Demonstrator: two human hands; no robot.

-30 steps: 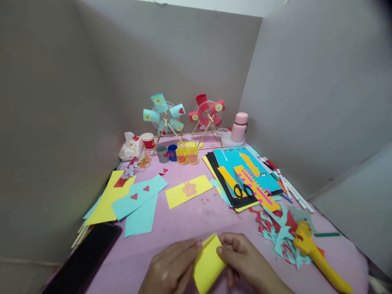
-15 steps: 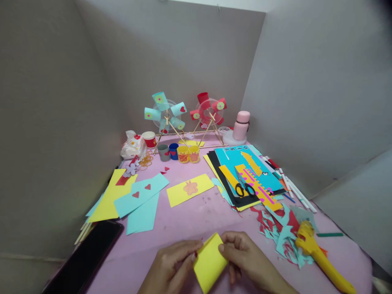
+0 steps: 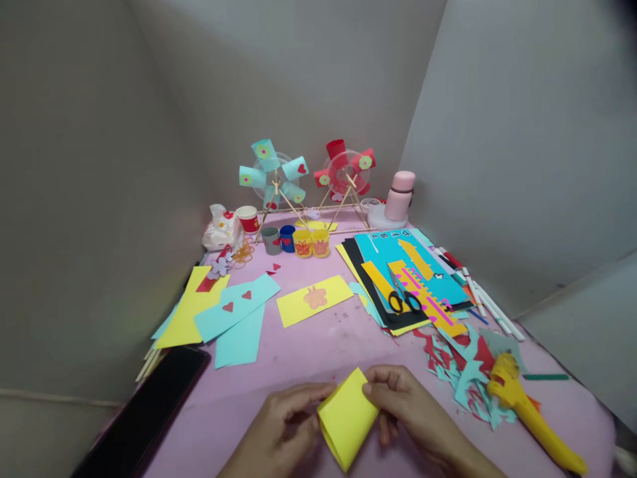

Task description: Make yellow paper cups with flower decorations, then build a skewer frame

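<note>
Yellow paper (image 3: 350, 419), folded into a gaping sleeve, is pinched by the right hand (image 3: 404, 401), left hand (image 3: 283, 425) half-open at its edge.

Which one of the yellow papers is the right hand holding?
The folded-over paper, lowest in view: the right hand pinches its edge; the left hand is opposite. No hand touches the other yellow papers.

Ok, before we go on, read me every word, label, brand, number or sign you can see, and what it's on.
No text is legible.
Blue sheet: a row of letter-like marks along its far edge, too small to read.
Paper cup: a yellow mark on red, too small to read.
Tissue pack: printed, too blurred to read.
Yellow paper in the right hand: no writing on the outer face that shows.
</note>
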